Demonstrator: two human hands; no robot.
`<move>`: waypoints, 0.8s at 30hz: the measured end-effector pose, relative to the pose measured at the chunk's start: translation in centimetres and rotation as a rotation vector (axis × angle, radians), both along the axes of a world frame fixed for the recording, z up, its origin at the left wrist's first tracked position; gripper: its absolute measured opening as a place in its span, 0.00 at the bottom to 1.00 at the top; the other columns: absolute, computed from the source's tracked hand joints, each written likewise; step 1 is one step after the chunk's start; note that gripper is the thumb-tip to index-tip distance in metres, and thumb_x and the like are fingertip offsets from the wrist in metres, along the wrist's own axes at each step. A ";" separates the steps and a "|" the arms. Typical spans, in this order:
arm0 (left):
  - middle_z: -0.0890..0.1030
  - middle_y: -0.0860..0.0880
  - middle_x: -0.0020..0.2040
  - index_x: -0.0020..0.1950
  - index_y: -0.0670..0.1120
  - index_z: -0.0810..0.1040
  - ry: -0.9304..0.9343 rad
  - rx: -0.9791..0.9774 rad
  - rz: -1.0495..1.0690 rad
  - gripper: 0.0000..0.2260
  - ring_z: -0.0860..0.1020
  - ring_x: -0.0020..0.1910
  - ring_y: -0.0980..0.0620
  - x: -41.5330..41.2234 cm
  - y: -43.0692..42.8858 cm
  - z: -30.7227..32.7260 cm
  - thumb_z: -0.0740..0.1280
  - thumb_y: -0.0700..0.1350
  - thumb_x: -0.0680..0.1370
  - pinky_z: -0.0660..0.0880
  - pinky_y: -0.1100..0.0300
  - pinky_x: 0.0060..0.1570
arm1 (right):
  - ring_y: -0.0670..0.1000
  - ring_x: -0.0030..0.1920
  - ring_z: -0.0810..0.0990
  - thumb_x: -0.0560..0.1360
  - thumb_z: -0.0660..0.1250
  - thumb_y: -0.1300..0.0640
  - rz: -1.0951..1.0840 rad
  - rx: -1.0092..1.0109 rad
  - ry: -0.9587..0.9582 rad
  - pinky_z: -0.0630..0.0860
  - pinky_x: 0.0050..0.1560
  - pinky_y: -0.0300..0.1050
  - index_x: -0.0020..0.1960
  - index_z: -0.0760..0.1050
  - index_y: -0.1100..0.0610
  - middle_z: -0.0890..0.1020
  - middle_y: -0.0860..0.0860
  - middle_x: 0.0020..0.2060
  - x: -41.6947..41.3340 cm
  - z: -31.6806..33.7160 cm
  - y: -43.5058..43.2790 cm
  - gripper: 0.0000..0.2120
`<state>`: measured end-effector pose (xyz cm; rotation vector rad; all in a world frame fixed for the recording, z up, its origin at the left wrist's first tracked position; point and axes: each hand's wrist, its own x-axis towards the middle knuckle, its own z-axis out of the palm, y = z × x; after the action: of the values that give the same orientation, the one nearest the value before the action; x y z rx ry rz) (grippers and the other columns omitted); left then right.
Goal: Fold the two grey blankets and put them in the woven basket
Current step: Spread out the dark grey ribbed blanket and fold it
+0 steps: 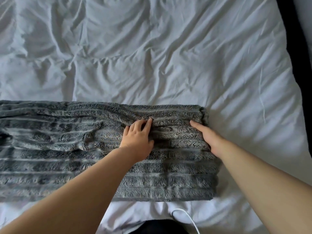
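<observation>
Left grip (137,139): released, palm down on the grey blanket (67,149), fingers close together and slightly bent; the fingertips (149,122) push into the pile, where a low ridge of cloth bunches ahead of them, and the thumb is spread to the right
Right grip (208,138): also released, turned on edge with the palm facing the left grip; the index finger (195,125) is straight and points away from the person, while the other fingers sink into the plush, so how they lie cannot be told
Between the grips: they are apart, with a shadowed hollow in the pile between them
Forearms: both bare; the left forearm (76,191) comes in from the lower left corner and the right forearm (261,183) from the lower right, meeting over the blanket's right half
Blanket's place: on the bed (152,56) just in front of the person, folded into a long band that runs off the left edge; its right end is a thick, rounded, layered fold just beside the right grip
Blanket's texture: deep fuzzy plush, charcoal flecked with paler grey, ribbed in long raised stripes, rumpled on the left half
Bed cover: white, smooth and matte, puffy and heavily creased
Cable (187,218): thin, white, curving on the bed near the blanket's near edge
</observation>
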<state>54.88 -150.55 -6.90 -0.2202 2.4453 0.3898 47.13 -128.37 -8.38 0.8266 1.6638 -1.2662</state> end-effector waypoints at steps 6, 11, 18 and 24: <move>0.49 0.51 0.77 0.78 0.54 0.41 -0.002 0.024 0.048 0.34 0.48 0.77 0.48 0.2 0.1 0.2 0.58 0.55 0.79 0.41 0.49 0.74 | 0.59 0.61 0.77 0.69 0.69 0.40 0.151 -0.022 -0.030 0.68 0.68 0.57 0.64 0.76 0.50 0.79 0.56 0.61 0.1 -0.1 1.0 0.26; 0.46 0.54 0.78 0.78 0.54 0.39 0.014 0.085 0.067 0.33 0.42 0.77 0.52 1.3 0.2 0.1 0.56 0.53 0.80 0.37 0.51 0.73 | 0.60 0.51 0.79 0.72 0.66 0.41 0.119 -0.006 -0.023 0.80 0.44 0.49 0.63 0.76 0.48 0.79 0.57 0.58 -0.1 0.8 0.7 0.22; 0.43 0.57 0.78 0.77 0.56 0.37 0.021 0.251 0.070 0.33 0.39 0.77 0.55 3.0 -1.9 -1.9 0.56 0.54 0.80 0.34 0.56 0.71 | 0.53 0.30 0.78 0.76 0.64 0.46 0.078 0.095 0.021 0.74 0.21 0.41 0.54 0.75 0.54 0.80 0.54 0.35 0.4 4.2 -2.2 0.13; 0.47 0.52 0.79 0.79 0.50 0.46 0.003 0.504 0.157 0.32 0.46 0.77 0.53 4.0 -4.3 -3.7 0.60 0.50 0.80 0.44 0.61 0.72 | 0.50 0.42 0.76 0.68 0.72 0.46 0.099 0.268 0.153 0.67 0.37 0.41 0.47 0.76 0.51 0.78 0.48 0.42 2.8 8.5 -10.0 0.12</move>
<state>58.92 -154.81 -10.58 -0.1914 2.2507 1.0530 49.98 -138.38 0.12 0.8088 2.0032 -1.0754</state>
